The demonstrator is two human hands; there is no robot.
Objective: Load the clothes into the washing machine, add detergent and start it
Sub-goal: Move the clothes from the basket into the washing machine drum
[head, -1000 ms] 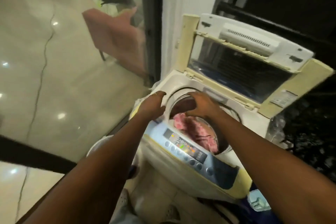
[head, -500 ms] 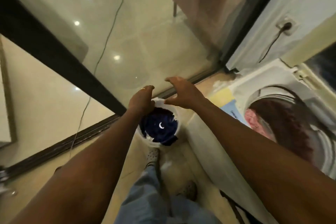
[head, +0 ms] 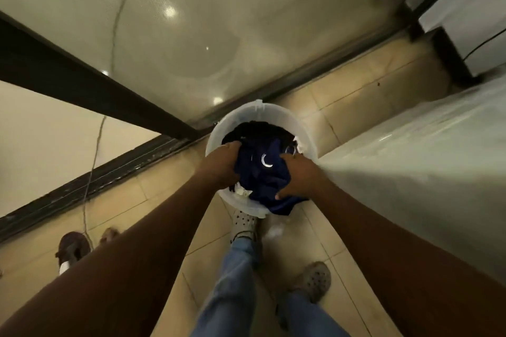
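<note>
A translucent white bucket (head: 243, 117) stands on the tiled floor, filled with dark clothes. On top lies a navy blue garment (head: 262, 172) with a white crescent print; black cloth sits behind it and a bit of white cloth shows at the near rim. My left hand (head: 223, 165) grips the clothes at the bucket's left side. My right hand (head: 297, 175) grips the navy garment at the right side. The washing machine's pale side wall (head: 410, 172) rises just right of the bucket; its drum is out of view.
A glass sliding door with a dark frame (head: 82, 85) and floor track runs behind the bucket. My feet in grey clogs (head: 312, 280) stand close to the bucket. Brown shoes (head: 72, 247) lie at the left. A thin cable (head: 94, 161) hangs along the glass.
My view swung from the machine's open drum down to the bucket. Both hands went from the drum rim, hovered above the bucket, and now dig into the clothes and grip them.
</note>
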